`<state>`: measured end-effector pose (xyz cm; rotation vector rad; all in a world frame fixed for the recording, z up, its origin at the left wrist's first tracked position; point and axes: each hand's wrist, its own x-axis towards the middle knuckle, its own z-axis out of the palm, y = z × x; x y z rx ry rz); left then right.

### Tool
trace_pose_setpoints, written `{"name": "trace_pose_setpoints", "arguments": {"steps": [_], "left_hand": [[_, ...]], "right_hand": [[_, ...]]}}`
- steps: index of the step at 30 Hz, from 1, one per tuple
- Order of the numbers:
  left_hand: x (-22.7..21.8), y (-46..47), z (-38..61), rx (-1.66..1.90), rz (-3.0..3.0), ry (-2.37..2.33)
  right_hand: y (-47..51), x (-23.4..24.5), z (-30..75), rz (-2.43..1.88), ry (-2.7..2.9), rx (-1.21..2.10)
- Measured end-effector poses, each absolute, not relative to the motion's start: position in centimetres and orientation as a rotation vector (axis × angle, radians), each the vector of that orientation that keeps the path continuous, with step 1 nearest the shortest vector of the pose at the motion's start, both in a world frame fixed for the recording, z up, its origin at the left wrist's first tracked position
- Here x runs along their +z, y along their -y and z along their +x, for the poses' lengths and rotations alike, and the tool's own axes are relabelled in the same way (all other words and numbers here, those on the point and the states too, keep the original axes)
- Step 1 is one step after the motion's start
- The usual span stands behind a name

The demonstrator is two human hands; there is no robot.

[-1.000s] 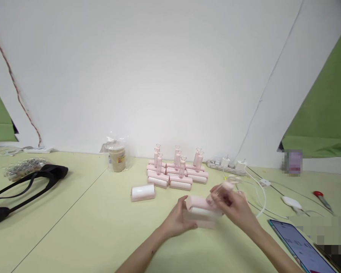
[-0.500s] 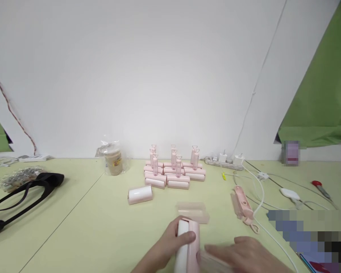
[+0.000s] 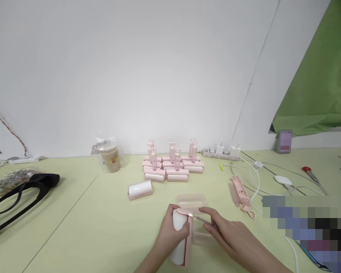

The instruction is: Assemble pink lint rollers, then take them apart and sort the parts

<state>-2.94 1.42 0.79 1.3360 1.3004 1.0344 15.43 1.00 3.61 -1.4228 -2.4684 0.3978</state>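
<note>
The left hand (image 3: 170,230) gripped a pink-and-white lint roller head (image 3: 179,251) at the near middle of the table (image 3: 82,231), fingers wrapped around its far side and the thumb pressed across the white roll. The head stood tilted, one end up. The right hand (image 3: 234,236), just to its right, had its index finger stretched out towards that upper end, while the thumb and the curled fingers pinched a thin grey tool (image 3: 202,219), whose tip reached the pink edge; whether it touched could not be told.

A clear cover (image 3: 191,198) lay just beyond the hands, and another clear piece (image 3: 202,238) showed partly beneath the right hand. Farther right lay a pink handle (image 3: 241,190) with a heart-shaped loop; to the left, a separate white roll (image 3: 140,187). At the far middle stood a cluster of pink lint rollers (image 3: 177,175), between a bagged cup (image 3: 111,159) and a power strip (image 3: 226,156).
</note>
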Motion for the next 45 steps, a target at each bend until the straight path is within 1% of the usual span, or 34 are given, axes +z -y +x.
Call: {"name": "trace_pose_setpoints", "arguments": {"steps": [7,13,18,22,25,28,35,41,45], "left_hand": [[0.4,-1.3,-2.8,1.101,1.35,-1.306],[0.0,-1.1,-2.5,1.099,1.422,-1.295],[0.0,-0.7,-2.3,1.079,1.462,-1.351],[0.1,-0.7,-2.3,1.066,1.545,-1.296],[0.1,-1.1,-1.8,1.04,1.508,-1.342],[0.1,-1.6,-0.8,1.044,1.47,-1.371],[0.5,-2.6,2.7,1.117,1.418,-1.31],[-0.1,-3.9,6.1,1.124,1.353,-1.325],[0.3,-4.5,8.0,1.133,1.387,-1.366]], "right_hand": [[-0.8,3.2,14.0,-1.333,2.504,0.272],[-0.1,4.2,13.6,-1.402,2.422,0.408],[0.5,4.4,13.8,-1.461,2.378,0.443],[0.5,3.5,13.8,-1.443,2.343,0.428],[0.5,2.2,13.8,-1.448,2.26,0.349],[0.4,1.4,14.3,-1.477,2.166,0.3],[0.2,1.2,16.4,-1.578,2.051,0.323],[-0.6,0.4,18.9,-1.664,1.922,0.355],[-1.1,0.4,20.1,-1.72,1.88,0.3]]}}
